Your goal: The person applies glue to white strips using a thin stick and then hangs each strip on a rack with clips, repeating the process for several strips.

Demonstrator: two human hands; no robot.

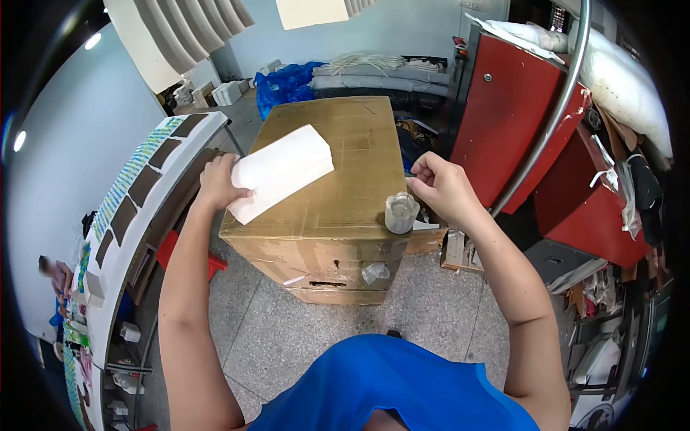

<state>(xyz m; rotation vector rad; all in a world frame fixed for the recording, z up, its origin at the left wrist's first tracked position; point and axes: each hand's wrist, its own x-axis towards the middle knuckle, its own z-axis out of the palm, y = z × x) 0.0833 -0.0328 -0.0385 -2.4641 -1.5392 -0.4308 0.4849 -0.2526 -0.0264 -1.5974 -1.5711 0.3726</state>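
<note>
left hand [221, 183]: thumb atop paper [284, 171], fingers gripping its left end.
right hand [444, 188]: fingers curled by cup [401, 215]; couldn't tell if gripping.
paper: on box [359, 136]; step seemed steadying it; next move likely called for firm left hold.

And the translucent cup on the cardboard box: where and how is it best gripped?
Probably by the side wall of the cup, below its rim, thumb and fingers wrapped around it from the right, where the right hand is. It stands upright near a corner of the cardboard box, and its rounded sides suit that wrap.
</note>
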